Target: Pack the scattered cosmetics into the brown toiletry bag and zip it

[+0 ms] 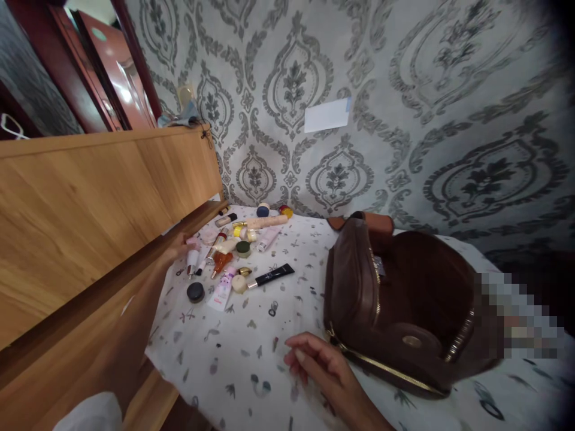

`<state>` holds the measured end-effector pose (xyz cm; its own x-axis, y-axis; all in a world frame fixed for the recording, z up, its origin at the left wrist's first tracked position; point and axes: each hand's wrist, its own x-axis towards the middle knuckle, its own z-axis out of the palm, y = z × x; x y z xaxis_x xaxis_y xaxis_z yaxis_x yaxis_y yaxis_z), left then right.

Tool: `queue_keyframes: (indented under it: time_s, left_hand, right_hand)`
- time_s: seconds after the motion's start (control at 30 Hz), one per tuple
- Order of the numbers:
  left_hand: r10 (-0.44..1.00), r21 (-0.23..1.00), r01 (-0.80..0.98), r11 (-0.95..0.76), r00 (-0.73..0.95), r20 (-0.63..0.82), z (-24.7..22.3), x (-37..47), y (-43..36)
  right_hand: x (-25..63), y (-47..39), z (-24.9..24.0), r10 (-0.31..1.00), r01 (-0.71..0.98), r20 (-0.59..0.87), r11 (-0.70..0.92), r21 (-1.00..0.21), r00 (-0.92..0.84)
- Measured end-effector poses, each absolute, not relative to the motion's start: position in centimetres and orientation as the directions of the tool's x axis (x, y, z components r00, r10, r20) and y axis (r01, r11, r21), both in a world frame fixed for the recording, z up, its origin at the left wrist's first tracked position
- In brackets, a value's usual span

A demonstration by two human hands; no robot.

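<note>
My left hand (176, 248) reaches to the left edge of a cluster of cosmetics, its fingers stretched out beside a white tube (192, 260); whether they touch it I cannot tell. Close by lie an amber bottle (221, 263), a pink-and-white tube (223, 290), a black round jar (195, 292), a dark green-lidded jar (243, 248) and a black tube (272, 276). My right hand (321, 365) hovers low over the patterned cloth, fingers loosely bent and apart, with nothing in it. Just right of it stands a dark brown bag (354, 287), unzipped and gaping, its inside in shadow.
A white cloth with small leaf prints (251, 365) covers the surface. Along the left runs a wooden board (112, 179) with a ledge below it. Patterned wallpaper (291, 84) rises behind. A blue-lidded jar (263, 209) sits near the wall.
</note>
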<state>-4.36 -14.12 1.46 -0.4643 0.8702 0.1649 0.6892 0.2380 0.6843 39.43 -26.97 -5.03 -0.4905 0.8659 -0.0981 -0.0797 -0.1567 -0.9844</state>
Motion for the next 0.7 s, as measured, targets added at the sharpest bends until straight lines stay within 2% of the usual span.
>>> queue_keyframes:
  time_s: [0.17,0.3,0.4,0.6,0.7]
  left_hand:
    - [0.879,0.746,0.632,0.210,-0.456,0.139,-1.6,-5.7,-13.2]
    - [0.879,0.721,0.658,0.216,-0.452,0.149,-1.9,-6.5,-12.1]
    - [0.883,0.642,0.721,0.261,-0.447,0.143,-1.3,-7.3,-11.2]
    - [0.885,0.395,0.829,0.395,-0.459,0.077,-0.2,-7.5,-8.9]
    - [0.893,0.307,0.864,0.400,-0.442,0.080,-0.3,-6.5,-7.8]
  right_hand:
    - [39.3,-26.7,-5.6,0.868,-0.058,-0.138,-0.188,-0.981,-0.477]
    - [39.3,-26.6,-5.5,0.860,-0.054,-0.141,-0.191,-0.980,-0.490]
    - [39.5,-26.6,-5.5,0.851,-0.050,-0.147,-0.199,-0.979,-0.505]
    - [39.5,-26.7,-5.2,0.850,-0.040,-0.174,-0.223,-0.974,-0.498]
    - [39.4,-26.6,-5.0,0.846,-0.042,-0.203,-0.256,-0.966,-0.494]
